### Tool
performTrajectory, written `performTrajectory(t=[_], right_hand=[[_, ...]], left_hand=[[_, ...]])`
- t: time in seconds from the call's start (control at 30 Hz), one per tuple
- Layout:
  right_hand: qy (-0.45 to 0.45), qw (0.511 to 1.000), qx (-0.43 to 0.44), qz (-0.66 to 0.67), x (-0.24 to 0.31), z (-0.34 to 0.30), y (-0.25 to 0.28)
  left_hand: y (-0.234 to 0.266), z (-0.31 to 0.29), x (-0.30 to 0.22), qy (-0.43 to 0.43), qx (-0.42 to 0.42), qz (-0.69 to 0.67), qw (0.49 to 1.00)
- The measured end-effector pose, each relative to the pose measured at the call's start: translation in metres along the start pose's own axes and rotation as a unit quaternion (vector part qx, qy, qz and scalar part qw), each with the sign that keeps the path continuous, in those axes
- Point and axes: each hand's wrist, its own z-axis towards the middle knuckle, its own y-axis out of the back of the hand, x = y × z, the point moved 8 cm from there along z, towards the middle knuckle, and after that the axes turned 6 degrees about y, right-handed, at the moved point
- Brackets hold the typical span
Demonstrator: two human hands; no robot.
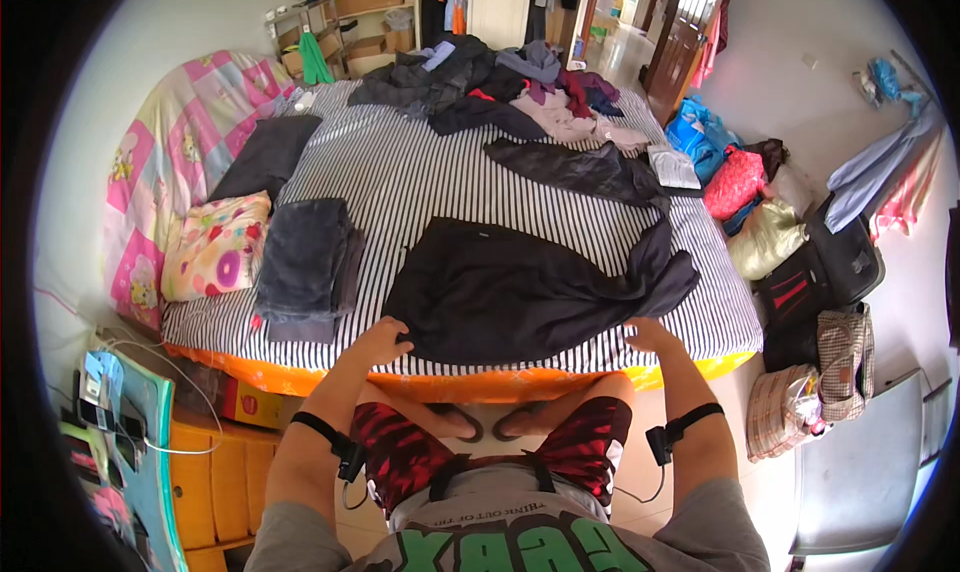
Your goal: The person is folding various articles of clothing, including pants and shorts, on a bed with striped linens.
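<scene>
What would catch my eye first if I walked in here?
Probably the dark garment spread flat on the striped bed, with the left hand and right hand on its near edge. Then the clothes heap at the far end, and the folded stack to the left.

Both hands on black garment, striped bed
</scene>
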Motion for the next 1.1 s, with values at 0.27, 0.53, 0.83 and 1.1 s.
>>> performTrajectory(t=[0.27, 0.53, 0.83, 1.1], right_hand=[[-0.228, 0.822, -0.233, 0.467, -0.05, 0.0, -0.055], [-0.245, 0.588, -0.274, 0.721, -0.062, 0.016, -0.051], [-0.459, 0.595, -0.431, 0.499, -0.147, 0.016, -0.036], [-0.457, 0.779, -0.336, 0.269, -0.118, 0.06, 0.032]], left_hand=[[0.023, 0.028, 0.064, 0.107, -0.132, -0.075, 0.983], [-0.012, 0.05, 0.115, 0.299, -0.084, -0.152, 0.938], [-0.007, 0.135, 0.126, 0.27, -0.076, -0.21, 0.937], [0.013, 0.198, 0.101, 0.314, -0.166, -0.349, 0.867]])
